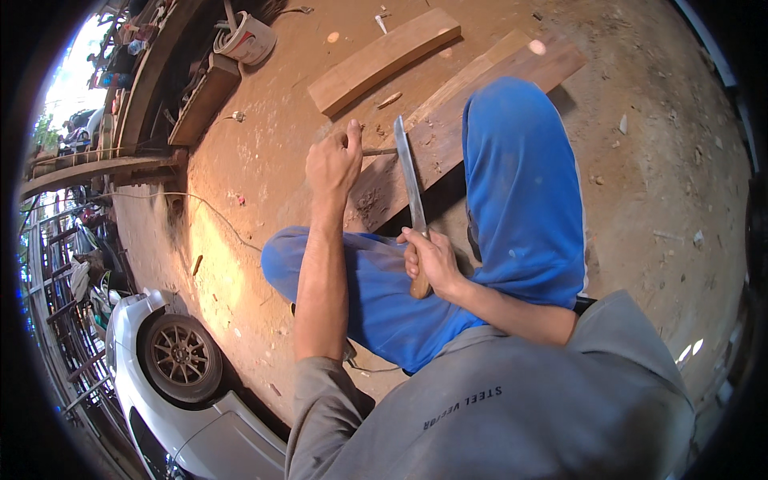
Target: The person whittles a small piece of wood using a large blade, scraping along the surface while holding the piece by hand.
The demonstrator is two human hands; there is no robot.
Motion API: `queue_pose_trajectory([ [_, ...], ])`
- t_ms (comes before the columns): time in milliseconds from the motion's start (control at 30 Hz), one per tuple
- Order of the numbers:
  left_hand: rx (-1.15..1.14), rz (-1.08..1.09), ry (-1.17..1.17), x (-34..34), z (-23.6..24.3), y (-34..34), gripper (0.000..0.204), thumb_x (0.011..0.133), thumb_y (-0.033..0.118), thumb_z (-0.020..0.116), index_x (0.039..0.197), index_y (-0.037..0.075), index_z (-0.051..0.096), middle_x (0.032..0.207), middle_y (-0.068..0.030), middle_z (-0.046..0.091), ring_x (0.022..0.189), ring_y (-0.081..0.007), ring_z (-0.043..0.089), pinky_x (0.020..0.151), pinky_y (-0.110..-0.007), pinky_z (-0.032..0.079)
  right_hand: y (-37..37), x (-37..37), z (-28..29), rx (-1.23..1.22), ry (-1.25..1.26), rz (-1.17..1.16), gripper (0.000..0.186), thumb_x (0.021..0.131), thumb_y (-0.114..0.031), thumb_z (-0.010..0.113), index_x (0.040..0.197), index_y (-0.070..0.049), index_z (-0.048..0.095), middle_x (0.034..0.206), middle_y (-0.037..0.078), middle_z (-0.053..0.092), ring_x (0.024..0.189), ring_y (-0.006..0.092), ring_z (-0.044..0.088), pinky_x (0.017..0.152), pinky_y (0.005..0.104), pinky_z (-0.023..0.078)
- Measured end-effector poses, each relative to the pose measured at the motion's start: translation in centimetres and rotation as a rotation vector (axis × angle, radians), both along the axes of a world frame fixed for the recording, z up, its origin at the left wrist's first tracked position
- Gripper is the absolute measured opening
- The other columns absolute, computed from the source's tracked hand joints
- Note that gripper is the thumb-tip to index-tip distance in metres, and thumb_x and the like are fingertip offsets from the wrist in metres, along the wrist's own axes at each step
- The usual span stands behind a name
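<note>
My right hand (433, 260) is wrapped round the wooden handle of a long machete-like knife (409, 170), whose straight blade points up and away from me. My left hand (333, 162) is closed, thumb raised, on a thin dark rod (379, 151). The rod reaches right, up to the blade; whether the two touch, I cannot tell. Beneath them a long brown wooden plank (439, 133) runs diagonally from between my blue-trousered legs toward the far right. Some small chips lie at its near end.
Beyond the plank a thick wooden beam (386, 62) lies on the dirt ground. A white bucket (246, 42) stands at the far left near a wooden box (206, 99). A silver car (208, 432) is at lower left. A thin cable (210, 206) crosses the ground.
</note>
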State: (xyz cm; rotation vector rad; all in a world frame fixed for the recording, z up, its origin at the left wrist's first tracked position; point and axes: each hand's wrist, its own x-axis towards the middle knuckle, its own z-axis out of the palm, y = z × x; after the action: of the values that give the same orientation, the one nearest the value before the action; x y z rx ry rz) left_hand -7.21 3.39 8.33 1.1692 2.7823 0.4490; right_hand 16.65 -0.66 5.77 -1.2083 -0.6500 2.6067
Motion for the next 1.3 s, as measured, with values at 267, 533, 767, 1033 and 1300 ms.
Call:
queue_pose_trajectory([
  [267, 0.107, -0.073, 0.007, 1.0, -0.3, -0.1, 0.055, 0.104, 0.053, 0.049, 0.090, 0.006, 0.072, 0.078, -0.0252, 0.070, 0.074, -0.0473, 0.069, 0.067, -0.055, 0.053, -0.4, -0.4, 0.2, 0.088, 0.043, 0.037, 0.034, 0.105, -0.033, 0.061, 0.098, 0.000, 0.059, 0.062, 0.000, 0.047, 0.050, 0.0086, 0.047, 0.046, 0.0271, 0.039],
  [533, 0.210, -0.244, -0.204, 1.3, 0.0, -0.1, 0.053, 0.110, 0.044, 0.040, 0.090, 0.003, 0.066, 0.078, -0.0280, 0.066, 0.079, -0.0515, 0.064, 0.070, -0.057, 0.049, 0.2, -0.2, 0.0, 0.228, 0.015, 0.100, 0.034, 0.105, -0.034, 0.061, 0.097, -0.001, 0.057, 0.062, -0.002, 0.044, 0.050, 0.0069, 0.043, 0.046, 0.0271, 0.037],
  [767, 0.287, -0.134, -0.299, 0.7, -1.4, -0.2, 0.045, 0.107, 0.031, 0.039, 0.088, -0.002, 0.063, 0.087, -0.0319, 0.065, 0.086, -0.0531, 0.061, 0.075, -0.058, 0.044, 2.0, 0.2, 1.8, 0.383, 0.061, 0.117, 0.049, 0.111, -0.046, 0.046, 0.102, 0.000, 0.062, 0.061, -0.001, 0.046, 0.052, 0.0077, 0.043, 0.049, 0.0280, 0.038],
  [1033, 0.323, -0.014, -0.137, 1.9, -2.2, 0.3, 0.038, 0.103, 0.022, 0.038, 0.085, -0.002, 0.061, 0.092, -0.0303, 0.067, 0.088, -0.0536, 0.061, 0.080, -0.059, 0.046, 1.7, -0.3, -0.7, 0.628, -0.083, 0.211, 0.054, 0.113, -0.043, 0.040, 0.096, 0.002, 0.063, 0.060, 0.002, 0.050, 0.053, 0.0094, 0.046, 0.050, 0.0302, 0.040],
  [1300, 0.233, -0.134, 0.024, 1.3, -3.7, -0.6, 0.035, 0.100, 0.021, 0.039, 0.084, -0.002, 0.060, 0.095, -0.0298, 0.066, 0.088, -0.0541, 0.061, 0.078, -0.060, 0.047, 5.7, -1.1, 7.9, 0.658, 0.144, -0.021, 0.041, 0.113, -0.031, 0.044, 0.091, 0.000, 0.057, 0.059, -0.001, 0.044, 0.055, 0.0055, 0.038, 0.050, 0.0285, 0.032],
])
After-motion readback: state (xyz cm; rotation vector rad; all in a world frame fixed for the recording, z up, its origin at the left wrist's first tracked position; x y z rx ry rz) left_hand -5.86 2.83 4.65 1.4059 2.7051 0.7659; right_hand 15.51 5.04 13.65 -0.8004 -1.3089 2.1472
